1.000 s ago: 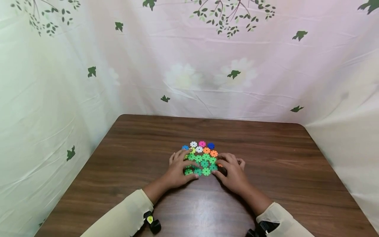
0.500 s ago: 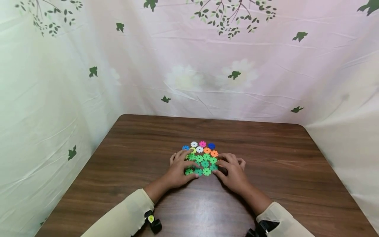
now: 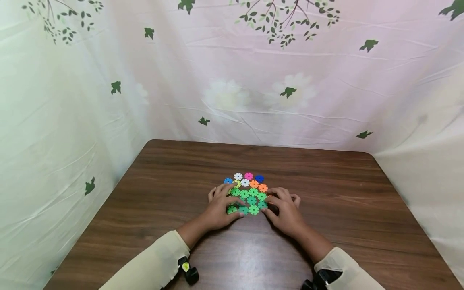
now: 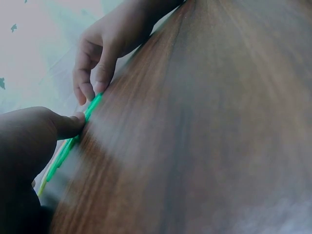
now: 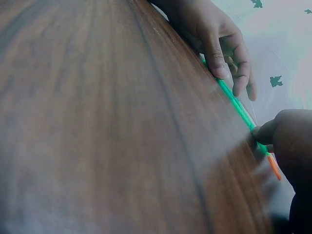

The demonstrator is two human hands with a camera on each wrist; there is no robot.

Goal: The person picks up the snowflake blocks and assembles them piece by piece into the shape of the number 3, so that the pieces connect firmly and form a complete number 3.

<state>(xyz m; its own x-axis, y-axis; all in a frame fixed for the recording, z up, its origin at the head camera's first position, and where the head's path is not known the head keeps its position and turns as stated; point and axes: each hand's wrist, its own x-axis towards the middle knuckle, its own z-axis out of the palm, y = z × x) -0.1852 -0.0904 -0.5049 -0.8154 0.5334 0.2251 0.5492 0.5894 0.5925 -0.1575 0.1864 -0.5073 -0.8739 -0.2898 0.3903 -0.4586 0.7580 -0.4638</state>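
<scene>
A tight cluster of flat, notched snowflake discs (image 3: 251, 200) lies on the table between my hands, mostly green. White (image 3: 245, 183), pink (image 3: 248, 176), blue (image 3: 259, 178) and orange discs (image 3: 263, 188) form its far side. My left hand (image 3: 217, 206) spreads over the left part, fingers on the discs and thumb at the near edge, hiding some. At the right edge, my right hand (image 3: 286, 212) touches the green discs with thumb and forefinger, partly covering an orange one. Both wrist views show the green discs (image 4: 63, 152) edge-on, low against the wood, with thumbs (image 5: 265, 132) against them.
The brown wooden table (image 3: 174, 169) stretches out around the cluster, with rounded far corners. A pale cloth (image 3: 253, 117) printed with leaves and birds hangs behind it and at both sides. Black wrist cameras (image 3: 191, 276) sit at the cream sleeves (image 3: 156, 262).
Both hands keep their places on the discs. The whole head view has shifted very slightly; nothing has been picked up or let go.
</scene>
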